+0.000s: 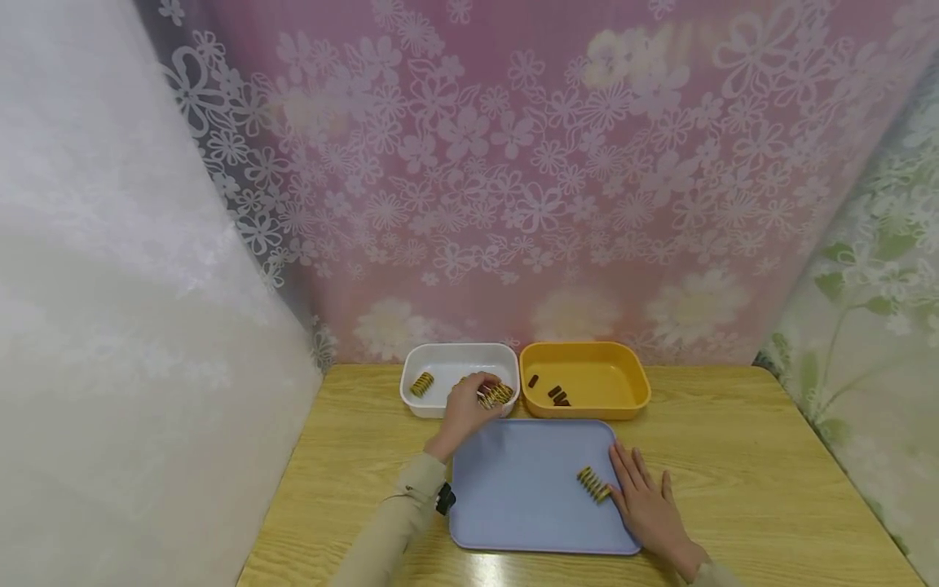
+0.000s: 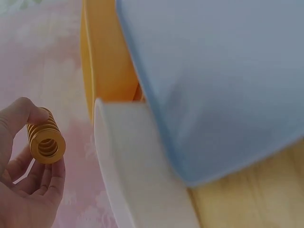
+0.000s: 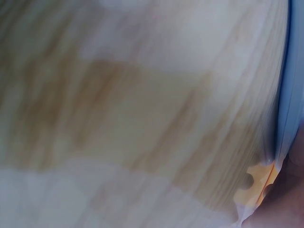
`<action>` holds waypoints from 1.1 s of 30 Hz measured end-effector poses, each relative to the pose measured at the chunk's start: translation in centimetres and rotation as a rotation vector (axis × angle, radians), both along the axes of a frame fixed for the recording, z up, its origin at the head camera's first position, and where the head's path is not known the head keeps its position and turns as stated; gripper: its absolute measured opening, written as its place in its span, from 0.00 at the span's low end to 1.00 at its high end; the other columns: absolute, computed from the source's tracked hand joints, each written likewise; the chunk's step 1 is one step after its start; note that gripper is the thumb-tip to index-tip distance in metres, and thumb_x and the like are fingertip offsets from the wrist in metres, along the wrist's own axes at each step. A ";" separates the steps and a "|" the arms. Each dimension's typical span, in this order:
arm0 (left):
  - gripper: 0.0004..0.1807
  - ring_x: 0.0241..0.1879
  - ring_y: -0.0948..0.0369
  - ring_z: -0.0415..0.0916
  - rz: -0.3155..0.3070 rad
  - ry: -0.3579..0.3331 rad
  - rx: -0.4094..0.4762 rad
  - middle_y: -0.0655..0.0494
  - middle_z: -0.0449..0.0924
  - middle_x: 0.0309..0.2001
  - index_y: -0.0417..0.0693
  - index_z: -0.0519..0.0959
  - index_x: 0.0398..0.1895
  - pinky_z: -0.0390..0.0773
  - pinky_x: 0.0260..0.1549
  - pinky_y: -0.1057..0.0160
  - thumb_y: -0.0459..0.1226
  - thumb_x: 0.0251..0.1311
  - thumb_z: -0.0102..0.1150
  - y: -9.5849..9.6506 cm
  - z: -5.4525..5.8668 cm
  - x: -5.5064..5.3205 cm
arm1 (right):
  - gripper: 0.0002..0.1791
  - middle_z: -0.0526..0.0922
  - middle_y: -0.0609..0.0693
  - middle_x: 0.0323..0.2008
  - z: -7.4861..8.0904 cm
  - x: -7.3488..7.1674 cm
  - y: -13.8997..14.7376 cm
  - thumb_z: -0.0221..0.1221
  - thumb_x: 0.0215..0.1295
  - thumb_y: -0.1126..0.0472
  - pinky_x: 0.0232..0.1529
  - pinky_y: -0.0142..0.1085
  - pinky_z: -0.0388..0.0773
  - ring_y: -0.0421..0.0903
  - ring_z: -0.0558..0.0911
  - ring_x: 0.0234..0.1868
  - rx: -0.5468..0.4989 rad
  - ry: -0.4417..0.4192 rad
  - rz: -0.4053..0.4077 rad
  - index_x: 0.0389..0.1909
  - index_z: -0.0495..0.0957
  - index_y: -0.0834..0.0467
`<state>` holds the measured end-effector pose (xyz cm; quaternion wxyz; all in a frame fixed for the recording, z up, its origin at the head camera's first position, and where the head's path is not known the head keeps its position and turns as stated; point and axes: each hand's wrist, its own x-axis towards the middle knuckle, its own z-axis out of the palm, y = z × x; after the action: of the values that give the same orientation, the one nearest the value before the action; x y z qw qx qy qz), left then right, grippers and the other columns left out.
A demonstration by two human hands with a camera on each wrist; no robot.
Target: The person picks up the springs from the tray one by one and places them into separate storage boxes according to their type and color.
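Note:
Over the white box point(image 1: 440, 348), my left hand point(image 1: 467, 408) pinches a yellow coil spring point(image 2: 45, 129) between thumb and fingers, its round end facing the left wrist camera. More springs point(image 1: 495, 395) lie beside that hand in the box's right part, and another spring point(image 1: 421, 384) sits at its left. My right hand point(image 1: 649, 505) rests with fingers extended on the right edge of the blue tray point(image 1: 528, 481). Close to its thumb, a yellow spring point(image 1: 593, 484) lies on the tray. Only part of the right hand shows at the lower right of the right wrist view.
To the right of the white box stands a yellow box point(image 1: 605, 383) with several small dark brown pieces point(image 1: 559, 396). Both boxes are behind the tray on a wooden table point(image 1: 734, 456). A pink floral curtain point(image 1: 513, 204) hangs behind, with pale fabric on either side.

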<state>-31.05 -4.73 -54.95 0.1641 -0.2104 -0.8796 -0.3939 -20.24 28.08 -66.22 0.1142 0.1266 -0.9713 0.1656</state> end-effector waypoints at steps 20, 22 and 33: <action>0.18 0.41 0.46 0.82 0.331 -0.232 -0.108 0.41 0.85 0.42 0.35 0.82 0.49 0.82 0.42 0.48 0.29 0.53 0.73 -6.2 -1.6 -5.8 | 0.32 0.54 0.50 0.80 -1.4 0.6 0.5 0.50 0.78 0.49 0.63 0.79 0.48 0.58 0.53 0.79 -0.024 0.069 0.000 0.77 0.60 0.58; 0.18 0.41 0.46 0.82 0.347 -0.252 -0.143 0.41 0.85 0.41 0.35 0.82 0.48 0.82 0.43 0.48 0.29 0.53 0.72 -6.3 -2.0 -6.0 | 0.32 0.56 0.50 0.79 -1.2 0.7 0.4 0.51 0.78 0.49 0.63 0.79 0.48 0.58 0.55 0.78 -0.029 0.067 -0.004 0.76 0.62 0.58; 0.16 0.38 0.48 0.82 0.347 -0.361 -0.296 0.45 0.86 0.39 0.38 0.83 0.44 0.81 0.41 0.51 0.33 0.53 0.75 -6.7 -3.8 -7.0 | 0.33 0.58 0.51 0.79 -1.1 0.8 0.1 0.52 0.77 0.48 0.63 0.78 0.48 0.59 0.56 0.78 -0.027 0.057 -0.019 0.77 0.61 0.56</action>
<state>-38.05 -11.41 -58.73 0.0373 -0.0049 -0.9653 -0.2586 -19.46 28.18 -67.27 0.1453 0.1204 -0.9665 0.1740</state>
